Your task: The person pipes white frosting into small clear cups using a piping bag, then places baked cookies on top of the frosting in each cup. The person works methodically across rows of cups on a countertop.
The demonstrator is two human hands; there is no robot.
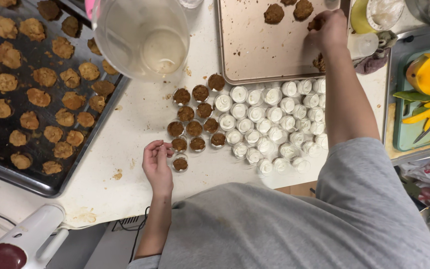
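The person's left hand (157, 164) rests on the white worktop (140, 114) with its fingers loosely curled and holding nothing, just beside a small round cup topped with brown crumb (180, 163) that sits alone at the near-left edge of the cluster. The right hand (329, 30) reaches far across to the pale rectangular metal baking tray (255, 55), fingers pinched around a piece of brown cookie (315, 24); only a few cookies lie on that tray. Judging from the layout, the work is about a third done. The crumb-covered cups (195, 117) fill the left part of the cluster, while the larger group of cups with bare white cream swirls (274, 122) to the right has no crumb yet. A dark baking tray (46, 187) full of brown cookies sits at the far left, beside a clear plastic jug (143, 37).
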